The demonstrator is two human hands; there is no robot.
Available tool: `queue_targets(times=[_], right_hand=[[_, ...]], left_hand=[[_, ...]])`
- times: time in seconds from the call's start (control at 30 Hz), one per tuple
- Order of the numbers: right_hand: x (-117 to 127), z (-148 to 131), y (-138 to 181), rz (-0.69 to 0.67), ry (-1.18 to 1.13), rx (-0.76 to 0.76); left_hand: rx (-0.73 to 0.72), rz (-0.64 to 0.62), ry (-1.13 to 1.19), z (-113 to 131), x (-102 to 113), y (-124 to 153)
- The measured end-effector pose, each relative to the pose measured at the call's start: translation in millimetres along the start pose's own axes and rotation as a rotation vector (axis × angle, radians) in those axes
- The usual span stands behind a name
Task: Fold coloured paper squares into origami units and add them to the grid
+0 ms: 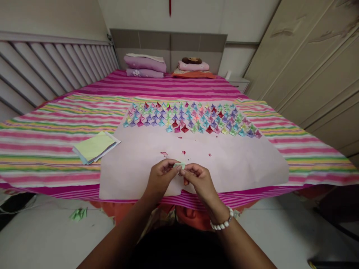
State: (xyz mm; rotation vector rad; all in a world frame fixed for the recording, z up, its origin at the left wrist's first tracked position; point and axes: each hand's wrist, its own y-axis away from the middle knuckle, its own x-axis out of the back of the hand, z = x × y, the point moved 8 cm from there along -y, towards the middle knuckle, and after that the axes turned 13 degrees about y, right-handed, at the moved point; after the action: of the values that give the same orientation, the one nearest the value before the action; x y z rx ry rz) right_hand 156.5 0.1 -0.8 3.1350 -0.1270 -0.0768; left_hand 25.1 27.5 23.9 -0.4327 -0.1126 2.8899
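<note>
A small piece of folded pale green paper is pinched between both hands, above the near part of a large pale sheet. My left hand grips its left side, thumb on top. On the other side my right hand, with a white bead bracelet at the wrist, holds it between thumb and fingers. Rows of small folded paper pieces in many colours cover the far part of the sheet. Several red scraps lie just beyond my hands.
To the left, a stack of paper squares, yellow-green on top, overlaps the sheet's edge. The striped bedspread lies beneath. Folded bedding rests by the headboard. A crumpled green piece is on the floor at left.
</note>
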Motion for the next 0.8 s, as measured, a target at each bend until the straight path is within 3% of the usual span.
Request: queue_targets(times=[0.5, 0.7, 0.8], right_hand=[[-8.3, -4.4, 3.2, -0.072, 0.1, 0.016], [-15.8, -3.8, 6.9, -0.144, 0.107, 0.001], [-14.7, 0.9, 5.8, -0.122, 0.063, -0.03]], left_hand=[[0.163, 0.01, 0.096, -7.2, -0.6, -0.6], [0.215, 0.012, 0.256, -16.0, -0.5, -0.6], [0.233, 0.009, 0.164, -17.1, 0.8, 0.0]])
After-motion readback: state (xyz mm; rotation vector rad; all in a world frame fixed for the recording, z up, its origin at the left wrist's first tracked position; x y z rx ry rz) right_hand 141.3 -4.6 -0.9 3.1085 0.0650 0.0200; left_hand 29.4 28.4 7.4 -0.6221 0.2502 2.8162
